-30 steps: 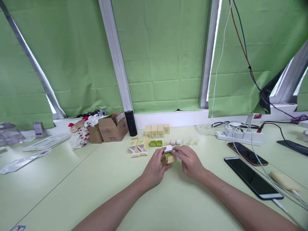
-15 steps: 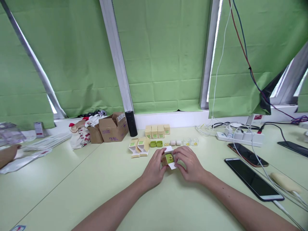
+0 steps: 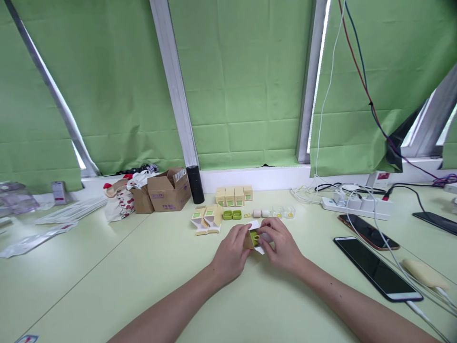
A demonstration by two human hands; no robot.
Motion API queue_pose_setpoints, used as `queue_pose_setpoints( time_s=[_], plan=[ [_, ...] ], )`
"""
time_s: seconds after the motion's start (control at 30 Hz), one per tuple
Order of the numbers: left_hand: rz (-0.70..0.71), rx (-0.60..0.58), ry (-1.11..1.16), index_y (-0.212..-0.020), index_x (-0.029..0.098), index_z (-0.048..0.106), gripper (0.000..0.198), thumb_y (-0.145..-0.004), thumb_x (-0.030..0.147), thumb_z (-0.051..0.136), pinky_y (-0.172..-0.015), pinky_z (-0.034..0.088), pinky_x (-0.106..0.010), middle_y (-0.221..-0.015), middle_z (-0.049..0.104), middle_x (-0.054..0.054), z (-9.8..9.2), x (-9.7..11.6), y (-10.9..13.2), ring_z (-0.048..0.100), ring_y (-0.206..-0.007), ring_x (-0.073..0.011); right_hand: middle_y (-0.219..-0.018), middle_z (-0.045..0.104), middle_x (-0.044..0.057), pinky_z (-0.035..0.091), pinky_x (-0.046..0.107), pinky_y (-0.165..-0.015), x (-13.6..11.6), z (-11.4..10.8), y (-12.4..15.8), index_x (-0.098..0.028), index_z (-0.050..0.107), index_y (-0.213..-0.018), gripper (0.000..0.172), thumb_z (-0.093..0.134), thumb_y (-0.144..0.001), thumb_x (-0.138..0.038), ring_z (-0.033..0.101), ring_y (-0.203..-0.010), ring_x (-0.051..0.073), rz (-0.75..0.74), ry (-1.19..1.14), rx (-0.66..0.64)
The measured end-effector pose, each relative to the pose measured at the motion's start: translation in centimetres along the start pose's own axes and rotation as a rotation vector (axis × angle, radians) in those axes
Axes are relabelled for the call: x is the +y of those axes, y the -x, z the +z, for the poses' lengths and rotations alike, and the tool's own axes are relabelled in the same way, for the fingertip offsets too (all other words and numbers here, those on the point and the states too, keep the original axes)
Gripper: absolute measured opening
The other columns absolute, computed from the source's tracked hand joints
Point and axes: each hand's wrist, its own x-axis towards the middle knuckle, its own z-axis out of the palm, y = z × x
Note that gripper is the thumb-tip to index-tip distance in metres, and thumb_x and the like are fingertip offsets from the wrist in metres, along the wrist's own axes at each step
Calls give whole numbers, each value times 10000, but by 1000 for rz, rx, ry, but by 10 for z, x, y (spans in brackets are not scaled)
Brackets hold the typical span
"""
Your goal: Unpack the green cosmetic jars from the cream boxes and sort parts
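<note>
Both my hands meet at the middle of the pale green table [image 3: 150,286]. My left hand [image 3: 231,253] and my right hand [image 3: 282,243] are closed around a small tan cardboard box [image 3: 254,237] with white open flaps and a green item inside. Behind it lie two flattened small boxes [image 3: 207,218], two green round cases [image 3: 232,215], two pale cases [image 3: 260,213] and clear pieces with yellow parts [image 3: 283,212]. A row of closed tan boxes [image 3: 233,195] stands by the window sill.
A brown carton [image 3: 167,189], a black cylinder [image 3: 195,184] and a printed bag [image 3: 119,200] sit at the back left. Plastic sleeves [image 3: 53,219] lie far left. A power strip [image 3: 357,204] with cables, two phones [image 3: 374,264] and another device [image 3: 433,220] lie at the right.
The small box has been turned between my fingers and its flaps shifted; both hands stay in place. A person's hand that showed at the far left half a second ago is gone.
</note>
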Motion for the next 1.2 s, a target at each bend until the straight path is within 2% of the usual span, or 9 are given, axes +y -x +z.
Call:
queue_pose_setpoints(
  time_s=[0.07,0.2,0.37,0.53,0.63,0.83,0.97,1.2],
  plan=[
    [26,-15,-58,-1545,295,292,746,-893,128,613,-983,574,-490,-1384,539,-130,1,1,1,564,-1278,-301,-1015,570,104,530,436,-737,0,7,1,-217,630,-891,82,594,-876,-144,554,-932,276,45,28,19],
    [48,-23,-131,-1552,301,271,730,-914,154,593,-895,604,-448,-1372,544,-132,3,2,2,586,-1242,-297,-955,547,91,523,418,-688,0,16,3,-216,616,-806,121,594,-857,-108,538,-884,265,85,57,49],
    [41,-12,-134,-1555,302,267,738,-909,152,590,-886,606,-445,-1353,547,-136,2,1,3,590,-1231,-297,-962,565,91,539,431,-717,0,15,2,-222,589,-782,134,585,-862,-115,550,-909,269,106,5,84],
    [31,15,-130,-1553,303,276,769,-880,123,602,-896,601,-451,-1345,548,-133,1,0,1,582,-1240,-304,-1053,623,105,556,463,-823,0,9,2,-233,567,-817,119,564,-885,-136,596,-1028,290,121,-98,101],
    [11,28,-141,-1548,299,280,770,-878,121,614,-900,599,-461,-1346,549,-133,0,-1,1,573,-1247,-310,-1121,658,116,563,455,-852,-2,6,1,-236,555,-841,92,548,-914,-182,621,-1087,294,161,-164,111],
    [-33,44,-140,-1535,311,310,750,-875,127,616,-901,594,-471,-1351,554,-126,-2,-3,-1,572,-1246,-315,-1094,722,91,581,408,-789,-5,2,-1,-233,555,-891,136,503,-981,-320,699,-843,227,375,-341,89],
    [-59,68,-145,-1546,303,300,757,-881,132,618,-923,581,-481,-1370,541,-132,-4,-5,-2,565,-1257,-322,-976,741,75,574,391,-798,-2,1,-2,-233,577,-900,212,532,-982,-422,701,-854,234,458,-444,151],
    [-203,169,-73,-1545,295,349,698,-907,183,609,-1012,529,-516,-1417,524,-127,-9,-13,-6,549,-1289,-324,-958,745,83,537,350,-775,6,-3,-5,-227,605,-880,307,603,-933,-529,684,-866,238,534,-561,253]
  ],
)
